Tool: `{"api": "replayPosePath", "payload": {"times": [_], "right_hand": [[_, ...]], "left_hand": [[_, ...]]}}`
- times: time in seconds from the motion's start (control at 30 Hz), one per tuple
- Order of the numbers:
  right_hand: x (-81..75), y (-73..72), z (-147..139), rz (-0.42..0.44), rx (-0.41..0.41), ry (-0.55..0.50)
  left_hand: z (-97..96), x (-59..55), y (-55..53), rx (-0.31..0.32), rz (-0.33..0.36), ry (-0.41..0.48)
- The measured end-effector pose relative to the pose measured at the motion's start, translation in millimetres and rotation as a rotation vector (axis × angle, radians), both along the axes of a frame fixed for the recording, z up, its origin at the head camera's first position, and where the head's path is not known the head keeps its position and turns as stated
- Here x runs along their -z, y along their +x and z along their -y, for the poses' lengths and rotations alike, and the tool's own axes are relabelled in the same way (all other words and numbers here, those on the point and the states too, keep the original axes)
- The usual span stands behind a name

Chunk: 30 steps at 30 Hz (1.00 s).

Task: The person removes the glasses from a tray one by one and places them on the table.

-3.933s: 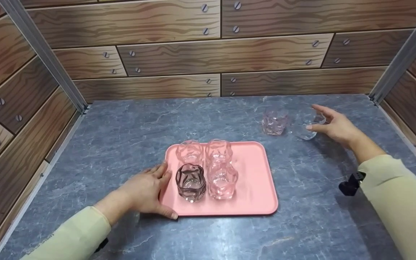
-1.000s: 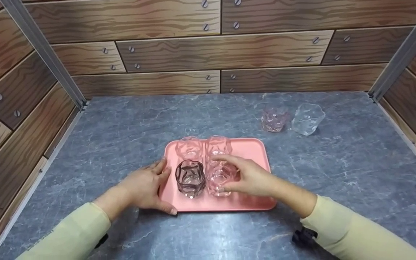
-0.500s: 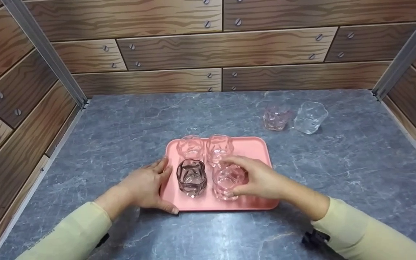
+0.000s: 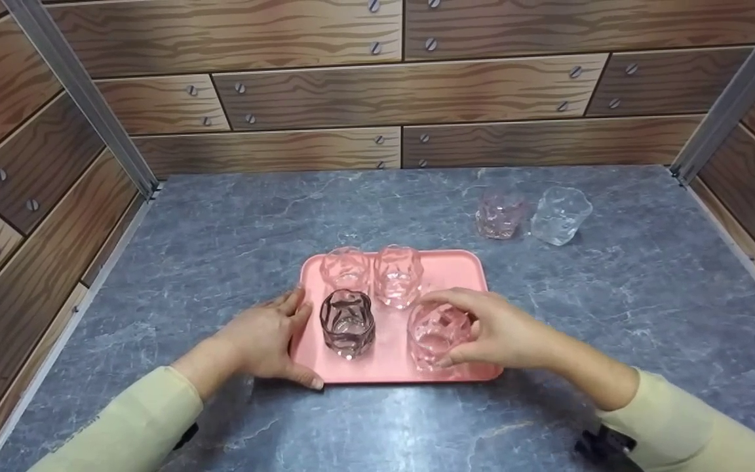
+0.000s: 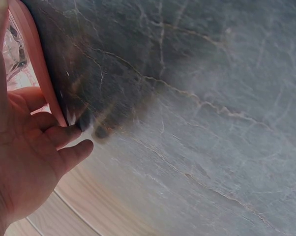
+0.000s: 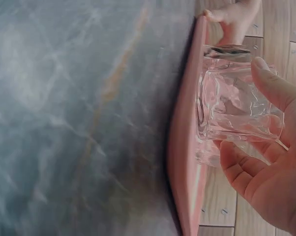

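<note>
at lower centre of the frame, the right hand (image 4: 499, 331), half-curled, grips a clear glass (image 4: 433, 339) on or just above the pink tray (image 4: 387, 364), and could drop it if that pinch slips, while the left hand (image 4: 259, 341), loosely spread, touches the tray's edge.

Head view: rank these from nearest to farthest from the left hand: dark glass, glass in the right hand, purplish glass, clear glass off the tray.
From the left hand:
1. Dark glass, left side of the tray.
2. Held glass, in the right hand, toward the tray's right.
3. Purplish glass, beyond the tray, right.
4. Clear glass, right of the purplish one.
</note>
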State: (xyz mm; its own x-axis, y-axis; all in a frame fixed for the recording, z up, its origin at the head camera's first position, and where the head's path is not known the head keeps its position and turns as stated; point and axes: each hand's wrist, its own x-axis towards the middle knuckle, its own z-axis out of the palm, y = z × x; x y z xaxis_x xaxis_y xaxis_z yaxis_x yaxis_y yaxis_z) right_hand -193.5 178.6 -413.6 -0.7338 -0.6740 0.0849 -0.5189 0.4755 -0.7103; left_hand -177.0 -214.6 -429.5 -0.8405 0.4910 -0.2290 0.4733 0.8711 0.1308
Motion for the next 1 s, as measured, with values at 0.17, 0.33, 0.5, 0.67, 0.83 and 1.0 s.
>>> {"api": "replayPosePath", "payload": {"times": [0.17,0.33,0.5,0.67,0.83,1.0], "right_hand": [[-16.5,-4.1,-14.0,-0.036,0.013,-0.035],[-32.3,-11.0,-30.2,-0.064,0.084,-0.053],[-49.2,-19.6,-43.8,-0.068,0.161,-0.037],[-62.3,-32.1,-55.9,-0.082,0.207,-0.021],[-65.1,-44.8,-69.1,-0.115,0.263,-0.011],[-58.8,-57.4,-82.1,-0.117,0.29,-0.027]], "left_hand": [[0.4,0.6,-0.9,0.012,-0.008,0.022],[0.5,1.1,-1.5,0.011,-0.009,0.019],[0.3,1.2,-0.8,0.006,-0.003,0.014],[0.9,1.4,-0.2,0.004,-0.005,0.012],[0.5,0.4,-0.7,0.004,-0.004,0.001],[0.5,0.0,-0.5,0.006,-0.007,0.01]]}}
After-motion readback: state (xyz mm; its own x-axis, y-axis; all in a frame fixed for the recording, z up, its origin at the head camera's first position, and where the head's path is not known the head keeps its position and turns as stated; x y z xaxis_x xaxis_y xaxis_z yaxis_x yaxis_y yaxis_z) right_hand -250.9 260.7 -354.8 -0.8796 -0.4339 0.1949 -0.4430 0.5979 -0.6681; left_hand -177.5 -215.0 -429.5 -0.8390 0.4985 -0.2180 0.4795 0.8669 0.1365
